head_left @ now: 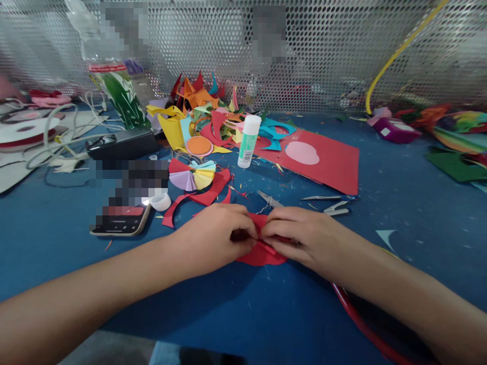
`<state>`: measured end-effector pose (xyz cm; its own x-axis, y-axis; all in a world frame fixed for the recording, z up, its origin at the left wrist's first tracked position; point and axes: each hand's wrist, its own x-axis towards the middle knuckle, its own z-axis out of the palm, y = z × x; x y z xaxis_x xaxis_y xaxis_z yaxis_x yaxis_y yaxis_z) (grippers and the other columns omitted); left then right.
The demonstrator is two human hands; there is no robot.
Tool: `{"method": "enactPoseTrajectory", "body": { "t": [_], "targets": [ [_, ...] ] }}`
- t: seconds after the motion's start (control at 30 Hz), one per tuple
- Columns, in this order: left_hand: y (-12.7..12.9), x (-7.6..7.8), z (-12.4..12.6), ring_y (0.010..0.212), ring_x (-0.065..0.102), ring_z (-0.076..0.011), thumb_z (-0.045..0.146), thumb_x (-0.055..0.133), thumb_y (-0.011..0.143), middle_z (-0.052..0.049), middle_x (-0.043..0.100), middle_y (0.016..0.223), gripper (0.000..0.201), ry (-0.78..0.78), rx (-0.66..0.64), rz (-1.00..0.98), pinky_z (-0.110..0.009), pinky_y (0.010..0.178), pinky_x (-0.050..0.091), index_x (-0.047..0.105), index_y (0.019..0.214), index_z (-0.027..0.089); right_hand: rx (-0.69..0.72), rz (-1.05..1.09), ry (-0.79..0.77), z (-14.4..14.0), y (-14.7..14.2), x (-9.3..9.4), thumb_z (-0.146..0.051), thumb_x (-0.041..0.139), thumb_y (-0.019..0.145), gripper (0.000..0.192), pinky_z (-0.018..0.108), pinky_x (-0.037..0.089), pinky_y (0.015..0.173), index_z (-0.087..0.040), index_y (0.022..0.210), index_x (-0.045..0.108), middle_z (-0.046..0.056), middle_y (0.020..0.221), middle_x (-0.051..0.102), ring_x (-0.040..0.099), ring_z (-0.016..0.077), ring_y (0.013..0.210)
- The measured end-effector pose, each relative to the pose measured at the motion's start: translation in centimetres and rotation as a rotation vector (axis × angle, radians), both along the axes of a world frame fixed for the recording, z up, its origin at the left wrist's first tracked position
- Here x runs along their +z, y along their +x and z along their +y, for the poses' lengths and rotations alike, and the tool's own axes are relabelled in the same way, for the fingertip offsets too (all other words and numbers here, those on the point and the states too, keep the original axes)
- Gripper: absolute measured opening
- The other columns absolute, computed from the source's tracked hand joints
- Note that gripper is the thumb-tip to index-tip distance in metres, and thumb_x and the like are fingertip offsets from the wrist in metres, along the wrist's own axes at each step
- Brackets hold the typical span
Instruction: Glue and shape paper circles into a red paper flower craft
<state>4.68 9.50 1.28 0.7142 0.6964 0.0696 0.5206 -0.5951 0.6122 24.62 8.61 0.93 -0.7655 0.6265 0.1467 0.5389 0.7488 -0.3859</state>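
A red paper piece point(262, 257) with a rounded edge lies on the blue table, and a narrow fold stands up across its middle. My left hand point(218, 233) pinches this fold between thumb and fingertips. On the fold's other side, the fingers of my right hand point(304, 234) are closed on the same paper. My fingers partly cover it. Beyond my hands, a white and green glue stick point(249, 142) stands upright. Red paper offcuts point(211, 187) lie past my left hand, beside a multicoloured pleated paper fan point(192, 176). Metal cutting tools point(337, 208) lie just past my right hand, partly hidden.
A phone point(124, 223) and white cap point(160, 201) lie at left, near a black box point(122, 144), cables and a bottle point(122, 94). Paper scraps point(198, 96) pile against the perforated metal panel point(323, 50). A red sheet point(335, 157) lies at back right.
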Motion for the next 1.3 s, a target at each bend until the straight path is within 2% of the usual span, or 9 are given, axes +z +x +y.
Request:
{"method": "enactPoseTrajectory", "body": {
  "t": [0.33, 0.47, 0.6, 0.83, 1.03, 1.17, 1.3],
  "targets": [
    [-0.4, 0.4, -0.1, 0.068, 0.054, -0.0110, 0.016, 0.049, 0.084, -0.002, 0.056, 0.078, 0.017, 0.128, -0.116, 0.114, -0.021, 0.062, 0.041, 0.065, 0.076, 0.016, 0.013, -0.087, 0.123, -0.4, 0.1, 0.1, -0.016, 0.042, 0.090, 0.023, 0.030, 0.050, 0.071, -0.019, 0.087, 0.065, 0.005, 0.087, 0.065, 0.061, 0.0168, 0.077],
    [-0.4, 0.4, -0.1, 0.066, 0.053, -0.0109, 0.017, 0.049, 0.084, -0.002, 0.055, 0.076, 0.018, 0.167, -0.119, 0.121, -0.021, 0.059, 0.039, 0.064, 0.075, 0.015, 0.076, -0.199, 0.264, -0.5, 0.4, 0.1, -0.010, 0.041, 0.088, 0.025, 0.031, 0.050, 0.073, -0.019, 0.087, 0.064, 0.006, 0.088, 0.065, 0.061, 0.0188, 0.079],
    [-0.5, 0.3, -0.1, 0.070, 0.056, -0.0115, 0.016, 0.049, 0.085, -0.004, 0.058, 0.080, 0.017, 0.136, -0.124, 0.089, -0.021, 0.063, 0.042, 0.065, 0.077, 0.015, 0.123, -0.267, 0.379, -0.6, 0.6, 0.5, -0.004, 0.041, 0.084, 0.027, 0.035, 0.049, 0.080, -0.017, 0.086, 0.065, 0.006, 0.081, 0.065, 0.060, 0.0195, 0.077],
    [-0.5, 0.3, -0.1, 0.069, 0.055, -0.0115, 0.014, 0.050, 0.084, -0.004, 0.059, 0.080, 0.018, 0.141, -0.130, 0.082, -0.022, 0.062, 0.042, 0.066, 0.077, 0.016, 0.158, -0.345, 0.470, -0.9, 1.0, 0.8, -0.004, 0.040, 0.082, 0.028, 0.032, 0.048, 0.063, -0.018, 0.078, 0.064, 0.006, 0.075, 0.065, 0.059, 0.0197, 0.071],
    [-0.5, 0.4, -0.2, 0.068, 0.055, -0.0111, 0.015, 0.051, 0.083, -0.004, 0.058, 0.080, 0.017, 0.131, -0.123, 0.083, -0.022, 0.061, 0.042, 0.066, 0.076, 0.015, 0.064, -0.287, 0.401, -1.0, 1.2, 1.0, -0.009, 0.043, 0.083, 0.024, 0.032, 0.045, 0.058, -0.018, 0.072, 0.063, 0.006, 0.072, 0.063, 0.058, 0.0194, 0.066],
    [-0.6, 0.4, -0.2, 0.071, 0.057, -0.0119, 0.014, 0.052, 0.082, -0.005, 0.060, 0.082, 0.015, 0.116, -0.127, 0.062, -0.022, 0.064, 0.044, 0.067, 0.079, 0.015, -0.086, -0.145, 0.304, -0.7, 1.0, 1.2, -0.016, 0.045, 0.086, 0.020, 0.031, 0.047, 0.064, -0.017, 0.081, 0.065, 0.006, 0.081, 0.065, 0.060, 0.0185, 0.072],
    [-0.5, 0.3, 0.0, 0.071, 0.057, -0.0115, 0.015, 0.051, 0.082, -0.005, 0.061, 0.081, 0.015, 0.095, -0.112, 0.032, -0.021, 0.064, 0.043, 0.067, 0.081, 0.015, -0.054, -0.120, 0.164, -0.1, 0.5, 0.7, -0.016, 0.052, 0.084, 0.015, 0.029, 0.047, 0.067, -0.018, 0.080, 0.066, 0.004, 0.080, 0.064, 0.060, 0.0164, 0.073]
  ]
}}
